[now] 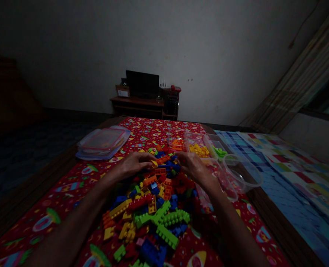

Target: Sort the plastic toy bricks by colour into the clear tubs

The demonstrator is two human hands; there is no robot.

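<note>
A heap of toy building bricks (160, 181) in orange, yellow, blue, red and green lies between my two hands. At its far left side, my left hand (135, 163) has thumb and fingers closed at a small yellow brick (154, 163). Across the heap, my right hand (193, 167) reaches in with bent fingers and the thumb apart, beside dark blue bricks (175, 167); its fingertips are partly hidden. An orange brick (163, 160) lies between the hands. Nearer me are long green bricks (167, 235) and a large blue brick (152, 252).
Clear plastic boxes stand at the right, holding orange bricks (177, 144), yellow bricks (199, 150) and green bricks (220, 152). A round clear tub (249, 181) is near my right forearm. Stacked lids (104, 141) lie left on the red patterned cloth (69, 185). A monitor (142, 83) stands by the wall.
</note>
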